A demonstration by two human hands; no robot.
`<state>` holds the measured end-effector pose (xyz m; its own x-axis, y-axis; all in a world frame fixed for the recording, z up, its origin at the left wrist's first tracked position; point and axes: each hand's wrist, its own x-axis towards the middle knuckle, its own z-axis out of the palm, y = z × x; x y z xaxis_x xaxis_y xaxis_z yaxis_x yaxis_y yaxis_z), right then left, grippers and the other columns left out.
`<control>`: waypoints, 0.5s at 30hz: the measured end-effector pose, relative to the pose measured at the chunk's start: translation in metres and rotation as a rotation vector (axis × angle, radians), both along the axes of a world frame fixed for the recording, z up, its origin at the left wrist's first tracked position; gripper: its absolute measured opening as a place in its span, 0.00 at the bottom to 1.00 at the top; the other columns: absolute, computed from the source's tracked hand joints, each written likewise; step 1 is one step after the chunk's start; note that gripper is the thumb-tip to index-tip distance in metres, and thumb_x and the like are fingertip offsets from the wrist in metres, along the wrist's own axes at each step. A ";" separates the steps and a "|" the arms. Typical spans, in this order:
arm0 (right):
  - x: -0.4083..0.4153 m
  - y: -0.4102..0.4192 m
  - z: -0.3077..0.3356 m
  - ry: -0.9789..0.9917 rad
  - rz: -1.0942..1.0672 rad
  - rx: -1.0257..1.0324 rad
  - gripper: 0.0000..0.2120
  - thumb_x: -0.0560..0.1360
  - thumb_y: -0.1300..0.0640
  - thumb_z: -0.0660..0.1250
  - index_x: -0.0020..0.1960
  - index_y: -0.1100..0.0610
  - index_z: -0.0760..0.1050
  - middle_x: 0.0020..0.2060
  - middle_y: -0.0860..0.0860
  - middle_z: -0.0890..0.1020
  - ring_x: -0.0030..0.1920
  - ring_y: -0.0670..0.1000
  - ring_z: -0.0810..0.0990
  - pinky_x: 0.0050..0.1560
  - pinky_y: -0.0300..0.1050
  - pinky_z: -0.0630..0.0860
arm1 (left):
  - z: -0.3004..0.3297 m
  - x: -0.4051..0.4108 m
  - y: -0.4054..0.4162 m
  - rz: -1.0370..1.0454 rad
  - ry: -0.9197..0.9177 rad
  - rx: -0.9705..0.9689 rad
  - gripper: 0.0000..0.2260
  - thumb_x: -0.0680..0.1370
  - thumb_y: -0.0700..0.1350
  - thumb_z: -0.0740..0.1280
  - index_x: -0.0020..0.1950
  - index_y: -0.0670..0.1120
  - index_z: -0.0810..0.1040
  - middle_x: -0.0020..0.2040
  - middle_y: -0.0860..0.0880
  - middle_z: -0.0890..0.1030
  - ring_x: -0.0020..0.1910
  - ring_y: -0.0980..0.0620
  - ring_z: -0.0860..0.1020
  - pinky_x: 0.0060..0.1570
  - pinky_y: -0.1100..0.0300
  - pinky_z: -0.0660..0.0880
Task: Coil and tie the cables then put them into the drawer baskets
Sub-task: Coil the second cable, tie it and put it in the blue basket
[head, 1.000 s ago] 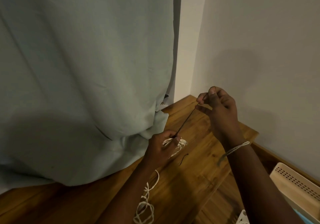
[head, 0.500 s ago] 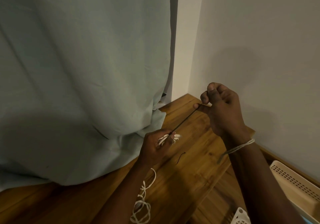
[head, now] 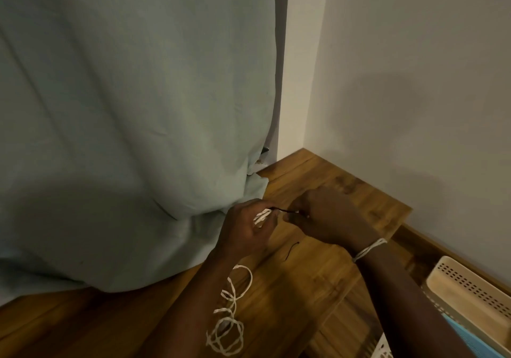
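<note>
Left hand [head: 246, 233]: holds bunched white cable [head: 262, 216].
Right hand [head: 323, 214]: pinches thin dark tie [head: 280, 210], probably.
Risk: tie slips, loops spring loose.

Basket [head: 470, 299] and blue thing [head: 467, 338] cut by the right edge; cable [head: 229, 330] partly behind the left forearm.

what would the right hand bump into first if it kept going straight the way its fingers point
The right hand points left along the thin dark tie, so it would probably meet the left hand holding the white cable first. Depth between them is hard to judge.
</note>
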<state>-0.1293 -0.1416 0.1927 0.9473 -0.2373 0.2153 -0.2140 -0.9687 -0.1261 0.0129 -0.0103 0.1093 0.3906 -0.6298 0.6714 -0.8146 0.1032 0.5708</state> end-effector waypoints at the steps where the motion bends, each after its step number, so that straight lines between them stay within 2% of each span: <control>1: 0.000 0.001 -0.002 0.005 0.004 -0.016 0.17 0.81 0.43 0.61 0.60 0.50 0.82 0.46 0.44 0.85 0.37 0.42 0.76 0.34 0.30 0.63 | 0.001 0.002 0.001 0.002 -0.028 0.006 0.12 0.77 0.50 0.68 0.53 0.44 0.83 0.44 0.50 0.85 0.42 0.59 0.81 0.43 0.65 0.80; 3: 0.002 0.004 -0.003 -0.052 0.027 0.050 0.13 0.81 0.47 0.63 0.54 0.51 0.84 0.37 0.39 0.80 0.32 0.41 0.71 0.32 0.32 0.60 | 0.004 0.004 0.002 0.006 -0.099 0.000 0.11 0.78 0.49 0.67 0.54 0.44 0.83 0.44 0.50 0.85 0.42 0.57 0.82 0.42 0.62 0.81; 5: 0.004 0.006 -0.003 -0.140 0.053 0.223 0.11 0.81 0.52 0.65 0.43 0.52 0.83 0.28 0.38 0.73 0.27 0.41 0.70 0.31 0.34 0.61 | 0.003 0.005 0.002 0.010 -0.152 -0.022 0.11 0.78 0.48 0.66 0.55 0.43 0.83 0.46 0.49 0.85 0.43 0.56 0.82 0.42 0.61 0.80; 6: 0.005 0.006 -0.004 -0.180 0.059 0.303 0.12 0.81 0.53 0.65 0.40 0.52 0.81 0.26 0.40 0.73 0.26 0.43 0.71 0.30 0.36 0.63 | 0.002 0.006 0.002 0.011 -0.156 -0.028 0.11 0.79 0.47 0.66 0.55 0.42 0.83 0.46 0.48 0.85 0.43 0.56 0.82 0.42 0.60 0.80; 8: 0.006 0.009 -0.006 -0.218 0.070 0.408 0.13 0.81 0.55 0.66 0.40 0.57 0.82 0.29 0.45 0.79 0.28 0.46 0.75 0.31 0.39 0.69 | -0.001 0.010 0.003 0.001 -0.150 -0.045 0.10 0.79 0.45 0.66 0.55 0.41 0.82 0.47 0.47 0.85 0.45 0.56 0.82 0.43 0.60 0.80; 10: 0.005 0.014 -0.007 -0.233 0.093 0.428 0.12 0.81 0.57 0.67 0.41 0.59 0.83 0.29 0.48 0.80 0.29 0.48 0.76 0.30 0.35 0.68 | -0.003 0.013 0.004 0.000 -0.144 -0.061 0.09 0.79 0.43 0.68 0.54 0.40 0.82 0.47 0.47 0.85 0.46 0.56 0.82 0.46 0.63 0.79; 12: 0.006 0.016 -0.006 -0.244 0.088 0.456 0.11 0.80 0.59 0.67 0.41 0.59 0.83 0.29 0.48 0.80 0.29 0.48 0.76 0.29 0.34 0.67 | -0.003 0.014 0.000 0.008 -0.106 -0.061 0.06 0.78 0.41 0.69 0.52 0.40 0.83 0.44 0.49 0.84 0.44 0.60 0.81 0.45 0.68 0.76; 15: 0.011 0.016 -0.008 -0.249 0.044 0.496 0.12 0.81 0.57 0.66 0.42 0.58 0.83 0.28 0.48 0.79 0.27 0.48 0.74 0.29 0.34 0.65 | -0.002 0.010 -0.003 0.030 0.041 -0.051 0.08 0.79 0.47 0.68 0.48 0.43 0.82 0.40 0.56 0.81 0.39 0.64 0.79 0.41 0.72 0.73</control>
